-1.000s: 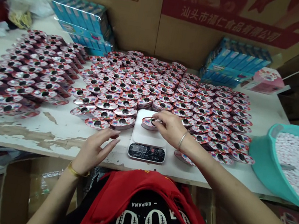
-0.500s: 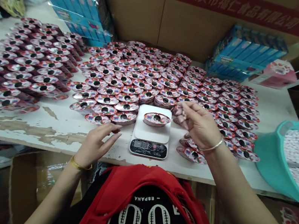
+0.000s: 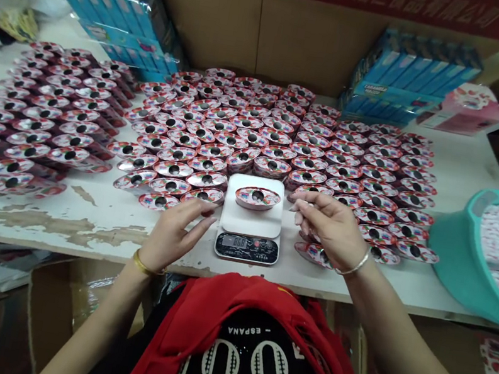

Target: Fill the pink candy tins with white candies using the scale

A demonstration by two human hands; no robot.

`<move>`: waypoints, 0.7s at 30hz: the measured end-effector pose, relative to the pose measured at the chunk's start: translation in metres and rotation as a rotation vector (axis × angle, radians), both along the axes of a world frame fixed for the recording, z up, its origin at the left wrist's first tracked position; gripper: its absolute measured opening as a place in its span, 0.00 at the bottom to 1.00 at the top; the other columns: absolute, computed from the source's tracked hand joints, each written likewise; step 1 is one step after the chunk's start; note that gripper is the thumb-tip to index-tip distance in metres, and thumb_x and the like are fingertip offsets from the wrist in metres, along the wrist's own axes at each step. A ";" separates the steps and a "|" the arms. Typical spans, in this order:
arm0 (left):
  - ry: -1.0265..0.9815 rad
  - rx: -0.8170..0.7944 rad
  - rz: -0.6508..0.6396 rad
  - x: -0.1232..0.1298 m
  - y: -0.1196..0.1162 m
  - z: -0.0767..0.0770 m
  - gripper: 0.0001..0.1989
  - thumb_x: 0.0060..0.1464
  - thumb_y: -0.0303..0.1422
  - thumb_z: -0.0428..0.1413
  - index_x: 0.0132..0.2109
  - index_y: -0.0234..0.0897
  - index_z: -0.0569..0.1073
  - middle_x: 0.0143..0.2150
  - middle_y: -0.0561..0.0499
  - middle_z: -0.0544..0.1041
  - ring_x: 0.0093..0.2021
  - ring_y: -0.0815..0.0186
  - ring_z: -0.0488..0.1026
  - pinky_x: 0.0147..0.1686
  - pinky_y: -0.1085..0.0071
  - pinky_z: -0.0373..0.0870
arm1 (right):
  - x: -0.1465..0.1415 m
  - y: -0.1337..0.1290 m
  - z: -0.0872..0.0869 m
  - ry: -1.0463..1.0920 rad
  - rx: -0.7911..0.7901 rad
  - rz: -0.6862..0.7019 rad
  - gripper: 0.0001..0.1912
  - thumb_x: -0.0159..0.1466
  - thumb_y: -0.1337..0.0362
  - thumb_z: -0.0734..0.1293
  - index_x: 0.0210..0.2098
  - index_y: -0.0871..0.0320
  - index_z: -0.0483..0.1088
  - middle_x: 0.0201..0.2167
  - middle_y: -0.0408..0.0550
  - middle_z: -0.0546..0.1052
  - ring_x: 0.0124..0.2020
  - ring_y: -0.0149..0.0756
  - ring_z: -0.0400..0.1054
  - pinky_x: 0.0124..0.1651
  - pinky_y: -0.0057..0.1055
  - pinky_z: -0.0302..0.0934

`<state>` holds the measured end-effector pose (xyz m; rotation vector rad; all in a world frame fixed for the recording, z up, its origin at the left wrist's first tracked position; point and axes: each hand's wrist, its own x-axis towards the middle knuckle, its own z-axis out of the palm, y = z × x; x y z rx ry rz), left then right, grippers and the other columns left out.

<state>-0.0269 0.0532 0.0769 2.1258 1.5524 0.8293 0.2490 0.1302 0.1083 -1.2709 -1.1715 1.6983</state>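
Note:
A white digital scale [image 3: 250, 225] stands before me, its small display lit. On its pan lies one oval red-and-white printed packet [image 3: 257, 198] with a dark round hole in its top. To the left of the scale, my left hand [image 3: 181, 230] is open, thumb apart from the fingers, close to the nearest packets. My right hand [image 3: 333, 230] hovers just right of the pan, fingertips pinched on small white candies [image 3: 297, 214]; how many it holds is hidden. Rows of like packets [image 3: 233, 139] stand upright behind the scale.
A turquoise tub [image 3: 452, 259] of white candies stands at the right edge, a metal utensil in it. More packets [image 3: 49, 109] stand at left. Wrapped blue boxes [image 3: 401, 78] and blue packs [image 3: 120, 15] stand before a large carton [image 3: 225, 17]. A pink box [image 3: 468, 109] is behind right.
My right hand has come down and slightly toward me from above the packets, staying beside the scale. My left hand has shifted a little right. The packet stays on the pan.

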 end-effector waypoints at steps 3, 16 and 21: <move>-0.008 0.024 -0.031 0.008 0.008 0.003 0.10 0.60 0.31 0.52 0.48 0.36 0.71 0.40 0.47 0.76 0.40 0.67 0.72 0.41 0.70 0.70 | -0.018 0.003 0.002 -0.120 0.143 0.110 0.11 0.61 0.60 0.67 0.38 0.62 0.73 0.20 0.41 0.70 0.18 0.24 0.58 0.21 0.22 0.52; 0.148 0.146 -0.100 0.029 0.041 0.010 0.15 0.60 0.36 0.52 0.52 0.37 0.69 0.46 0.45 0.73 0.46 0.61 0.69 0.44 0.64 0.66 | -0.041 0.017 0.001 -0.162 0.370 0.072 0.14 0.63 0.64 0.64 0.43 0.64 0.76 0.22 0.43 0.72 0.22 0.26 0.62 0.30 0.27 0.60; 0.456 0.085 -0.190 0.059 0.061 0.010 0.25 0.58 0.42 0.53 0.59 0.34 0.63 0.51 0.41 0.71 0.50 0.55 0.67 0.45 0.59 0.63 | -0.018 0.005 0.008 -0.076 0.172 -0.069 0.16 0.59 0.57 0.69 0.44 0.60 0.76 0.29 0.47 0.75 0.22 0.25 0.61 0.21 0.22 0.53</move>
